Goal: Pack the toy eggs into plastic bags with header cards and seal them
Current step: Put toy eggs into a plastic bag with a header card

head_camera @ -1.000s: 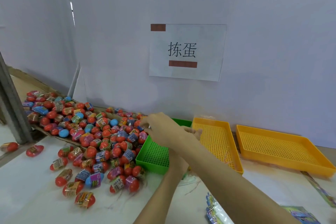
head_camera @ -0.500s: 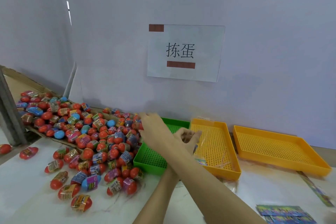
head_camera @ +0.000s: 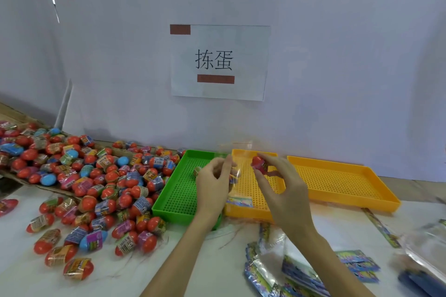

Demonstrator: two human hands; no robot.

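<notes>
My right hand [head_camera: 281,183] pinches a red toy egg [head_camera: 259,164] by its fingertips above the first yellow tray [head_camera: 251,207]. My left hand [head_camera: 213,184] holds a clear plastic bag [head_camera: 235,169] upright by its edge; the bag's colourful header card [head_camera: 240,201] hangs at its bottom. The egg is just right of the bag. A big pile of wrapped red and blue toy eggs [head_camera: 91,183] covers the table's left side.
A green perforated tray [head_camera: 178,190] stands beside the egg pile. A second yellow tray [head_camera: 342,183] stands at the right. Stacks of printed bags and header cards [head_camera: 304,265] lie near the front right. A paper sign [head_camera: 218,61] hangs on the white wall.
My right hand came back from the egg pile on the left, now holding a red egg to the right of the bag. My arms are uncrossed. The left hand raised the bag.
</notes>
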